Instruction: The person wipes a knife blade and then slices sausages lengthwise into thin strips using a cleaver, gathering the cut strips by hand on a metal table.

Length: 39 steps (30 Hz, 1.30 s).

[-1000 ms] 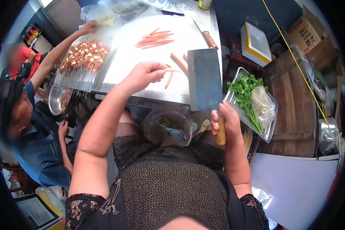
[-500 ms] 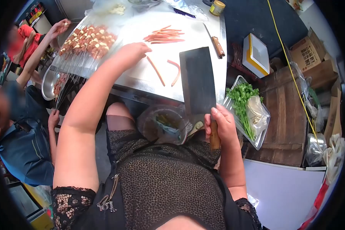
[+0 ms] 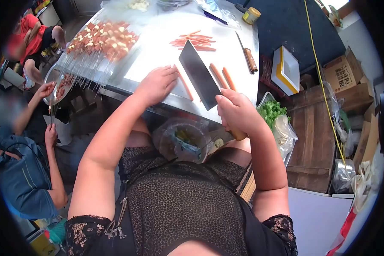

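In my right hand [image 3: 239,111] is the wooden handle of a cleaver [image 3: 198,77]. Its broad dark blade is tilted to the left over the metal table. My left hand [image 3: 158,83] lies palm down near the table's front edge, fingers stretched out. Its fingertips are at a long, thin sausage strip [image 3: 185,85], just left of the blade; whether they press on it I cannot tell. To the right of the blade lie two whole-looking sausages [image 3: 218,75]. A pile of cut sausage strips [image 3: 194,42] sits farther back, partly behind the blade tip.
Many meat skewers [image 3: 102,40] cover the table's left side. A knife [image 3: 248,57] lies along the right edge, near a yellow-labelled jar [image 3: 251,16]. Below are a lined bin [image 3: 183,138] and a tray of greens [image 3: 272,113]. Two other people sit at left, one handling skewers.
My right hand has brought the cleaver left and tilted it, uncovering the two sausages. My left hand has come back toward me, beside the sausage strip. The nearby person's raised arm has lowered.
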Each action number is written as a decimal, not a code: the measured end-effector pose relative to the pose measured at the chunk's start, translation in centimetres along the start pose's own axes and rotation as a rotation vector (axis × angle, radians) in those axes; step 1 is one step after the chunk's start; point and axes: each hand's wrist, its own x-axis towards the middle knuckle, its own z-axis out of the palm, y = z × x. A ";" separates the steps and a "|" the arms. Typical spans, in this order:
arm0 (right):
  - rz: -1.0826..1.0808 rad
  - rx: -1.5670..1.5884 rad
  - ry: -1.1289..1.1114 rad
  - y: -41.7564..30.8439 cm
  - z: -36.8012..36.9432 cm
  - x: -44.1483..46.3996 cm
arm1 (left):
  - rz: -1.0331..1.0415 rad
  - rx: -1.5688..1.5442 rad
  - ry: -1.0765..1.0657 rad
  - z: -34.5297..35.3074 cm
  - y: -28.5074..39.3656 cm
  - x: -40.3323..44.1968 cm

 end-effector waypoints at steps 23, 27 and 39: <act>0.041 -0.054 -0.014 -0.8 1.0 0.2 | -0.044 0.040 -0.040 -0.2 0.4 -0.2; 0.039 -0.078 -0.035 -0.6 0.9 0.5 | -0.042 0.019 -0.037 -0.4 0.5 0.0; 0.092 -0.164 -0.051 -2.6 0.7 0.5 | 0.004 0.054 0.017 -0.2 0.5 0.0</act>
